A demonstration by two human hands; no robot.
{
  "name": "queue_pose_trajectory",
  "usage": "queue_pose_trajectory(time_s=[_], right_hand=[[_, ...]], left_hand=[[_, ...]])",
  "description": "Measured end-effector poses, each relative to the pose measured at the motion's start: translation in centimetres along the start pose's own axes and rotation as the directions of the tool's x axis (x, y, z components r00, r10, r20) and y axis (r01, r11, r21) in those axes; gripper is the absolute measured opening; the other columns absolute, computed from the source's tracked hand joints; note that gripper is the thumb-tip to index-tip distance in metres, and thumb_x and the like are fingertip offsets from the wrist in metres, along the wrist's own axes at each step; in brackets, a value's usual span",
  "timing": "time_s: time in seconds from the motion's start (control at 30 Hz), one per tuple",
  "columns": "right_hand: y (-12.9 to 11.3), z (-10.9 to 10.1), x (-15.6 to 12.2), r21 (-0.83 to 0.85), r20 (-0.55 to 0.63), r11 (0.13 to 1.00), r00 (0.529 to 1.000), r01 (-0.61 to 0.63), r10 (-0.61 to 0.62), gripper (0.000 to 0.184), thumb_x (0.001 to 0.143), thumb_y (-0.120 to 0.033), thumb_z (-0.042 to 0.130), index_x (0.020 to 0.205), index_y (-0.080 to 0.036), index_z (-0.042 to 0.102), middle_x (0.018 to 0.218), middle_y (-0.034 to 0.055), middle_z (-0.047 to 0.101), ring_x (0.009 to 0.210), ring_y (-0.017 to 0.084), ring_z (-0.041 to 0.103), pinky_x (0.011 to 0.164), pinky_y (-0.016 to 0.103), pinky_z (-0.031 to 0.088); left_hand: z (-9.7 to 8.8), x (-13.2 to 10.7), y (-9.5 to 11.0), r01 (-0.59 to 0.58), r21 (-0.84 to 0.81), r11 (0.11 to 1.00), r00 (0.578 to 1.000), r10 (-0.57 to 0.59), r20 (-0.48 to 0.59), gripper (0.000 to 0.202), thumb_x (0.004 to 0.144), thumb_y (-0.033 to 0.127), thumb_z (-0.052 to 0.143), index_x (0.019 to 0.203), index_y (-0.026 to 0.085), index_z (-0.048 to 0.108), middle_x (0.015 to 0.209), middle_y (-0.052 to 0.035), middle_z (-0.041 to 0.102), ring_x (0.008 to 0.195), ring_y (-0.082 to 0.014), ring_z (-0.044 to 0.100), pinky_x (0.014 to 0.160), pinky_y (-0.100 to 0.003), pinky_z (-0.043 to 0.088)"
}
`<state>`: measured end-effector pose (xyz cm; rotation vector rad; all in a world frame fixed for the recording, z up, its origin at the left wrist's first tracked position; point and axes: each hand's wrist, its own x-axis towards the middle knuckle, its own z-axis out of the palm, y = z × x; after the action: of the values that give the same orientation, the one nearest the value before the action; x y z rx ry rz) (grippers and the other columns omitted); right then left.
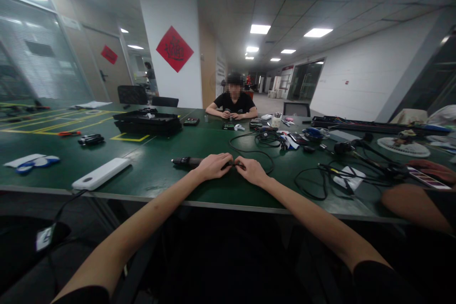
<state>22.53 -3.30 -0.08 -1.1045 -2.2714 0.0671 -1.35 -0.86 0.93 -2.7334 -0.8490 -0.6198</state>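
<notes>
Lying to the left on the green counter [156,183] are a long white box [101,174], a pair of blue-handled scissors [39,164], a small black bundle [90,139] and an orange-handled tool [69,133]. Farther back stands a black tray [147,124], near yellow tape lines. Across the counter a co-worker in a black top [233,102] sits with both forearms resting on it, near small parts and a white cup [276,119]. On the right is the thickest clutter: tangled black cords, a white card [349,178] and a round white disc [403,147]. At the far right edge, another person's hand [427,167] rests by a phone [429,178]. The counter just in front of the hands is clear of this clutter, though a black cable [249,150] loops close behind the right hand [250,169].

The black power tool [187,162] lies near the counter's front edge, its tip pointing left. The left hand [214,166] is curled around its rear end. The right hand's thumb and fingers are pinched together on a small dark piece [234,165] right beside that end; whether the two parts are joined cannot be told.
</notes>
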Motion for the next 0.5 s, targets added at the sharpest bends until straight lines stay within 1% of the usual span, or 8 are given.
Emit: queue_pose_trajectory(time_s=[0.07, 0.17, 0.37, 0.5], right_hand=[[0.07, 0.03, 0.01, 0.0, -0.007, 1.0, 1.0, 0.001, -0.001, 0.011, 0.096, -0.024, 0.061, 0.107, -0.025, 0.065, 0.082, -0.0016, 0.068, 0.071, 0.015, 0.059, 0.065, 0.024, 0.032], [0.16, 0.08, 0.01, 0.004, -0.014, 1.0, 1.0, 0.004, -0.004, 0.012, 0.096, -0.024, 0.061, 0.107, -0.025, 0.065, 0.082, -0.0014, 0.068, 0.071, 0.015, 0.059, 0.065, 0.024, 0.032], [0.33, 0.25, -0.02, 0.016, -0.021, 1.0, 1.0, 0.006, -0.006, 0.011, 0.096, -0.023, 0.062, 0.107, -0.026, 0.064, 0.083, -0.0015, 0.067, 0.072, 0.016, 0.06, 0.065, 0.024, 0.033], [0.42, 0.26, -0.02, 0.018, -0.015, 1.0, 1.0, 0.014, -0.013, 0.012, 0.096, -0.023, 0.062, 0.107, -0.025, 0.064, 0.083, -0.0014, 0.067, 0.072, 0.016, 0.06, 0.065, 0.024, 0.034]], left_hand=[[0.02, 0.01, -0.05, 0.007, 0.0, 1.0, 1.0, -0.007, -0.012, 0.022, 0.102, 0.036, 0.05, 0.121, 0.026, 0.053, 0.115, -0.0047, 0.066, 0.103, -0.0209, 0.066, 0.085, -0.032, 0.053], [0.07, 0.04, -0.15, -0.021, 0.0, 1.0, 1.0, 0.021, -0.003, 0.02, 0.103, 0.036, 0.048, 0.119, 0.026, 0.055, 0.116, -0.0049, 0.065, 0.104, -0.02, 0.066, 0.086, -0.031, 0.052], [0.28, 0.02, -0.31, -0.057, 0.011, 0.998, 0.998, 0.057, 0.011, 0.023, 0.1, 0.037, 0.055, 0.118, 0.024, 0.055, 0.114, -0.005, 0.065, 0.103, -0.0204, 0.066, 0.088, -0.032, 0.052], [0.51, 0.08, -0.42, -0.018, 0.024, 1.0, 1.0, 0.018, -0.004, 0.018, 0.103, 0.038, 0.05, 0.114, 0.024, 0.056, 0.11, -0.0035, 0.066, 0.098, -0.019, 0.066, 0.082, -0.03, 0.051]])
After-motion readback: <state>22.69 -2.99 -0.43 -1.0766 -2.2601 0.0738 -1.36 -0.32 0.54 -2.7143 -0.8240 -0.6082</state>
